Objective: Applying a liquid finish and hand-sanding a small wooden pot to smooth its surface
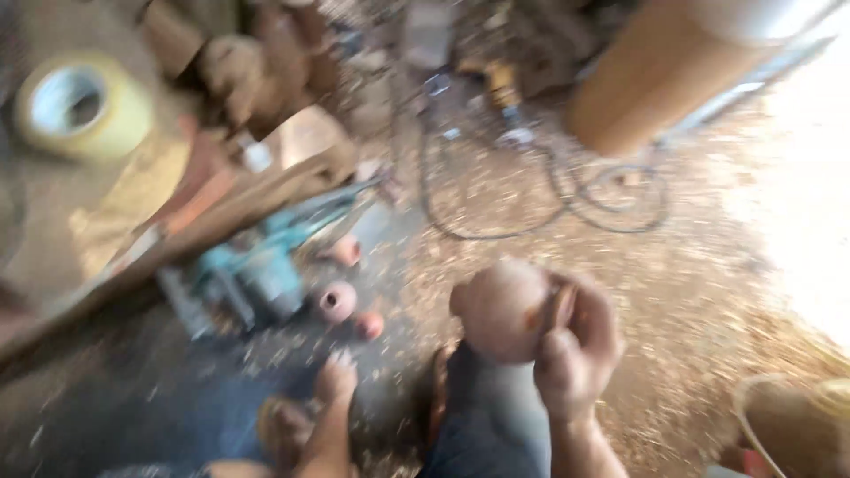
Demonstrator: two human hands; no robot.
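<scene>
Item: rounded wooden piece (501, 310), held above my knee. My right hand (575, 345) is closed around its right side; left hand not in view. I judge it stiff, light, smooth; best gripped around the widest part. Nearby: teal power tool (257, 270), sawdust floor (673, 292).

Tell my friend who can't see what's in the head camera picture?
A right hand holds a round brown wooden ball above a floor covered in sawdust. Nearby lie a teal power tool, small pink cups, black cables and a roll of tape. The picture is blurry.
</scene>
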